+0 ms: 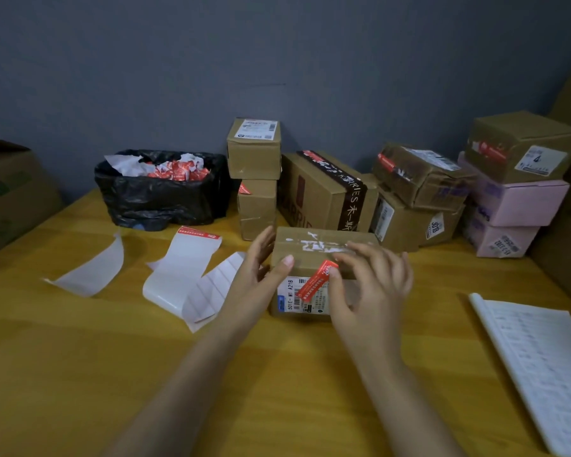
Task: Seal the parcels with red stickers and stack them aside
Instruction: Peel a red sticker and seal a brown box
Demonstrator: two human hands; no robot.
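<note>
1. One brown cardboard parcel [310,258] at table [80,357] centre, one red sticker [317,280] over its near edge.
2. Left hand [261,262]: straight fingers against its side; right hand [373,282]: spread fingers, thumb pressing sticker.
3. Eight stacked parcels [323,192] behind.

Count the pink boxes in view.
2, both in the far-right stack: the upper pink box under a brown box, the lower pink box beneath it. Others may be hidden.

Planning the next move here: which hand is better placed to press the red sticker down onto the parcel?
Right. The right hand has its thumb against the red sticker at the front edge of the parcel, while the left hand presses its left side and seems better used to steady it.
</note>
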